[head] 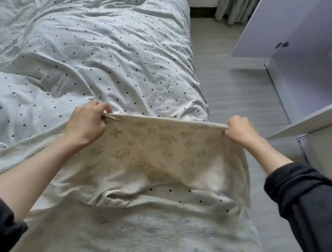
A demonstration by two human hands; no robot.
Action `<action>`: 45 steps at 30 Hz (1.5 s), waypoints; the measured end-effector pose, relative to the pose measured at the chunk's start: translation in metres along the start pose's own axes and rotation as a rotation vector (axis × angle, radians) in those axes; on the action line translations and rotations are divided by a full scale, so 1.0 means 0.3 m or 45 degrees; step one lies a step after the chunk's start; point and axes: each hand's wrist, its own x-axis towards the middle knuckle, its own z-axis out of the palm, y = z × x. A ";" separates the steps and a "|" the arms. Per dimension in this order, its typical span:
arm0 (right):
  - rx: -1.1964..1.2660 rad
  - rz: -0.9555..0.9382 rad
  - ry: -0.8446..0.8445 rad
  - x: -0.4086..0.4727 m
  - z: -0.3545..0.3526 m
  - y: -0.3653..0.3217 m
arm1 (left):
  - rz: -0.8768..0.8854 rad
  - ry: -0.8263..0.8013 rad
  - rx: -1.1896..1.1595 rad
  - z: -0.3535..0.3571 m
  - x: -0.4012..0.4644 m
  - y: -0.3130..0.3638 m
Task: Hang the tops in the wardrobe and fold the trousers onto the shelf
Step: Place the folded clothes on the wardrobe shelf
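A cream garment with a faint animal print is stretched in the air over the foot of the bed. My left hand pinches its top edge at the left corner. At the right corner of that same edge, my right hand grips the cloth. The edge is pulled taut between both hands, and the lower part sags onto the bed. I cannot tell whether it is a top or trousers. The open wardrobe stands at the right.
The bed carries a rumpled pale duvet with dark dots. A pale printed cloth lies at the near end. A white wardrobe door hangs open over the grey floor. A curtain hangs at the back.
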 end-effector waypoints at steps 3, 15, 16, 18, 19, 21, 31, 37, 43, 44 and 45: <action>0.366 0.001 0.160 0.060 0.017 -0.069 | -0.120 0.039 0.150 0.044 0.034 -0.011; 0.121 -0.434 -0.314 -0.365 0.512 -0.361 | -0.686 -0.160 0.264 -0.013 -0.357 -0.447; 0.119 -0.409 -0.321 -0.377 0.520 -0.371 | -0.762 -0.186 0.208 -0.038 -0.369 -0.498; 0.190 -0.380 -0.298 -0.402 0.522 -0.429 | -0.829 -0.268 0.181 -0.099 -0.402 -0.597; 0.242 -0.391 -0.250 -0.408 0.513 -0.440 | -0.816 -0.341 0.243 -0.105 -0.403 -0.607; 0.296 -0.513 -0.165 -0.449 0.505 -0.525 | -0.738 -0.318 0.311 -0.151 -0.422 -0.644; 0.004 -0.852 -0.008 -0.663 0.505 -0.932 | -0.492 0.195 0.246 -0.347 -0.245 -0.829; -0.021 -0.870 0.150 -0.761 0.579 -1.078 | -0.521 0.009 0.027 -0.200 -0.442 -0.843; -0.112 -0.934 0.176 -0.971 0.746 -1.067 | -0.360 -0.480 0.152 -0.166 -0.794 -0.781; -0.157 -0.946 0.157 -1.000 0.782 -1.051 | -0.341 -0.494 0.190 -0.176 -0.822 -0.776; -0.174 -0.930 0.128 -1.031 0.805 -1.031 | -0.326 -0.474 0.200 -0.183 -0.847 -0.773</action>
